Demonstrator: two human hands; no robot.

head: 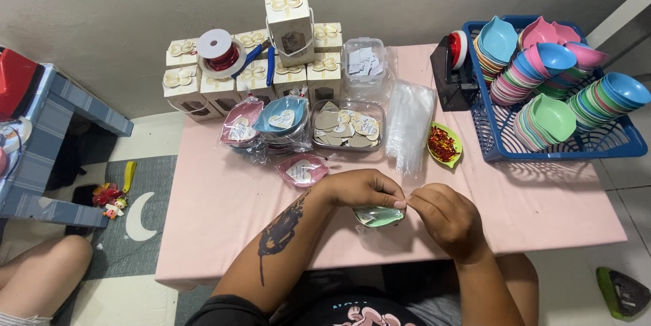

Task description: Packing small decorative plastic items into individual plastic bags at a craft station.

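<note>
A: What are the hands doing at lower centre of the frame?

B: The left hand (359, 189) and the right hand (444, 219) are meeting fingertip to fingertip; both are pinching together at one spot just above a mint-green leaf-shaped dish (378, 216) in a clear wrapper; what is being pinched is too small to tell, probably the wrapper's gathered top.

A: How is that dish likely handling?

B: It is looking light and stiff, with slippery film around it; I am judging the gathered film the best place to take hold.

A: And around them?

B: The dish is resting on the pink table (224, 211); a wrapped pink dish (302, 170) is lying just up-left; a clear tray of heart tags (347, 125) is sitting above; a green dish of red bits (443, 144) is lying right of centre; a blue basket (502, 146) of stacked coloured dishes is filling the upper right; cream gift boxes (288, 21) are standing at upper centre.
</note>
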